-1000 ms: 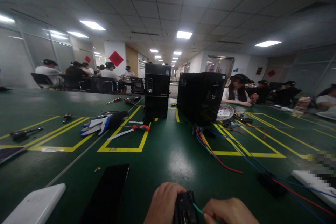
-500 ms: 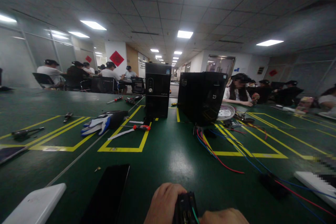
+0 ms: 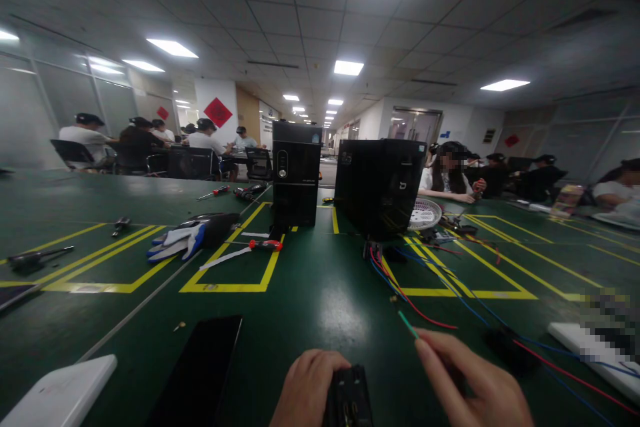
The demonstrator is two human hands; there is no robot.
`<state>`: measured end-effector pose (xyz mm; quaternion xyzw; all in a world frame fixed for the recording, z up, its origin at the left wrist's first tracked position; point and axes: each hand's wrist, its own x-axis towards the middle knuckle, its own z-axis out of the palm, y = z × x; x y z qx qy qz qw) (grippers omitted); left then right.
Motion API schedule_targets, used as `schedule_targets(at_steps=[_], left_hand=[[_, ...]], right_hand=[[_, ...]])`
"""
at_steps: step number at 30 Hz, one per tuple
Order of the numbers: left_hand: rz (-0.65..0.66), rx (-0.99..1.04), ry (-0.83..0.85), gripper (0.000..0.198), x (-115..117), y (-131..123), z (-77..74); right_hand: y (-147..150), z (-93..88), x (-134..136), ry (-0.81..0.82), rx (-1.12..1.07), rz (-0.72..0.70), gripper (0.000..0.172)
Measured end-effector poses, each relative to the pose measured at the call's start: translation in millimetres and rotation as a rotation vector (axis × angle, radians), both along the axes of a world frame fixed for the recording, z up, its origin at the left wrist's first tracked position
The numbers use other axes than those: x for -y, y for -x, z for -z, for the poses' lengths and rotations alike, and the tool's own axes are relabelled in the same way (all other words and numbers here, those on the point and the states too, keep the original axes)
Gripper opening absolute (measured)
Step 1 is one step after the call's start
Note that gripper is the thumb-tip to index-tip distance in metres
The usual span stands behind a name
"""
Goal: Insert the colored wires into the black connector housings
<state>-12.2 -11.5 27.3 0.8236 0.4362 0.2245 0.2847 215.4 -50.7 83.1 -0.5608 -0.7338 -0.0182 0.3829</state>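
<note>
At the near edge of the table my left hand (image 3: 309,388) is closed around a black plastic block (image 3: 351,395) with brass-coloured contacts in its face. Its lower part is cut off by the picture's bottom edge. Just to the right, my right hand (image 3: 473,377) pinches a short green wire (image 3: 407,324) between thumb and fingertips. The wire points up and left, apart from the block. A small brass-coloured piece shows near its far tip; whether it is joined to the wire I cannot tell. Red wires (image 3: 425,317) and blue wires lie beyond my right hand.
Two black computer towers (image 3: 296,177) (image 3: 377,190) stand ahead. A black phone (image 3: 200,373) and a white object (image 3: 65,390) lie left. Farther off are a red-handled screwdriver (image 3: 266,245), work gloves (image 3: 177,243) and a white basket (image 3: 425,213). A person (image 3: 450,173) sits across the table.
My right hand has moved up and right from beside the block, drawing the green wire away from it. My left hand still holds the block. The view has shifted slightly.
</note>
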Motion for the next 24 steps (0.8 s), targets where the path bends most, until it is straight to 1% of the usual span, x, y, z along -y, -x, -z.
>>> schedule_targets(at_steps=[2,4,7,10,13,16,21,24], left_hand=[[0.005,-0.002,0.007,0.046,-0.9,0.4,0.7],[0.006,0.018,-0.013,0.048,-1.4,1.5,4.1],[0.003,0.050,-0.045,0.046,-0.5,3.0,8.3],[-0.014,0.061,-0.045,0.045,2.9,2.2,7.1],[-0.042,0.085,-0.048,0.046,6.6,0.4,4.1],[-0.041,0.118,-0.057,0.046,8.2,0.2,3.6],[-0.031,0.110,-0.048,0.046,9.0,1.6,3.7],[-0.033,0.105,-0.045,0.047,9.2,1.3,2.9]], right_hand=[[-10.6,-0.6,-3.9,0.001,-0.025,0.079,0.027],[-20.2,1.5,-8.1,0.102,-0.011,0.107,0.031],[-32.1,8.9,-10.7,0.303,0.079,0.089,0.034],[-44.3,19.7,-6.8,0.410,0.200,0.126,0.034],[-59.3,31.4,-0.1,0.436,0.285,0.187,0.034],[-73.9,40.5,5.6,0.453,0.306,0.232,0.035],[-82.6,45.8,10.3,0.426,0.287,0.293,0.038],[-82.9,47.6,10.7,0.351,0.285,0.309,0.035]])
